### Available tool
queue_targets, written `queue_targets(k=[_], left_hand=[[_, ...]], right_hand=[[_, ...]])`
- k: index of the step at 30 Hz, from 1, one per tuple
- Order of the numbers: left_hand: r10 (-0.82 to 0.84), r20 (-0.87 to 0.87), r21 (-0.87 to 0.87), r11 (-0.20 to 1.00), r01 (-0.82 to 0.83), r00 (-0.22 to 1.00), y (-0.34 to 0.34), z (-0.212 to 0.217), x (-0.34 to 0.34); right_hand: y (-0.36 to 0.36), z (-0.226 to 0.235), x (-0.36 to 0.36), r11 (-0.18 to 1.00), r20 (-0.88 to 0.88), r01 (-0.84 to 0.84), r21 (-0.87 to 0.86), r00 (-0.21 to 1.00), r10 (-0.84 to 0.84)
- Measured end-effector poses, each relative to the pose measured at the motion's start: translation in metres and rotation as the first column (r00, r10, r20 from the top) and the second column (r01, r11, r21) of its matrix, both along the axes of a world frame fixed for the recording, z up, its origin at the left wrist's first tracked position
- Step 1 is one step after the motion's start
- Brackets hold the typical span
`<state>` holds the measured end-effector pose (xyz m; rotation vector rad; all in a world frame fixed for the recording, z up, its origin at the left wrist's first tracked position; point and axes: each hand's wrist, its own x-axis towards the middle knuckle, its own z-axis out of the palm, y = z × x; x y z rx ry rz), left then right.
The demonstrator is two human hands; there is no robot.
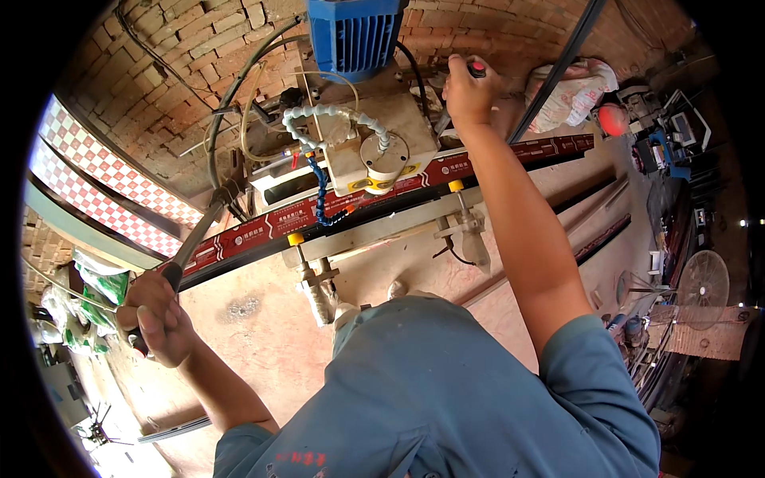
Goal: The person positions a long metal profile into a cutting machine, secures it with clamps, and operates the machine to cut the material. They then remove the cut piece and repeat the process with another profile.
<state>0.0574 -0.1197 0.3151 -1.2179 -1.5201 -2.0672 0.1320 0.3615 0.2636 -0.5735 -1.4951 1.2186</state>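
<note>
Black lever handle (171,276), wrapped by curled left hand (161,327); right hand (470,94) curled round a red-ended black handle (477,69). Long red-filmed profile (279,225): between both hands, partly hidden by right forearm (530,231). Two yellow-capped metal clamps (321,277) in front; blue segmented hose (319,189) overhangs; finned blue motor (356,38) beyond, before rough brick wall (171,76).

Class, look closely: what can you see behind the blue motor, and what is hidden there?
Brick wall shows on both sides of the blue motor. Whatever lies directly behind its body is covered and cannot be seen.
</note>
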Motion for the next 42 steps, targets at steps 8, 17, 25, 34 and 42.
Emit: queue_targets(k=[8,17,25,34,42], left_hand=[[-0.019,0.020,0.014,1.000,0.018,1.000,-0.004,-0.002,-0.006],[-0.057,0.014,0.021,0.998,0.057,0.998,0.002,0.000,-0.005],[-0.027,0.001,0.051,0.998,0.027,1.000,0.010,0.008,-0.002],[-0.040,0.006,0.085,0.996,0.039,0.999,0.006,0.000,-0.003],[-0.011,-0.016,0.112,0.994,0.012,1.000,0.007,-0.007,-0.003]], right_hand=[[-0.005,0.006,0.005,0.997,-0.013,-0.029,-0.071,1.000,0.028],[-0.018,0.008,0.007,0.991,-0.039,-0.090,-0.102,0.995,0.086],[-0.027,0.010,-0.006,0.996,-0.023,-0.036,-0.081,0.999,0.034],[-0.019,0.008,-0.003,0.997,-0.047,-0.066,-0.047,0.997,0.064],[-0.012,0.010,0.003,0.993,-0.058,-0.065,-0.094,0.997,0.059]])
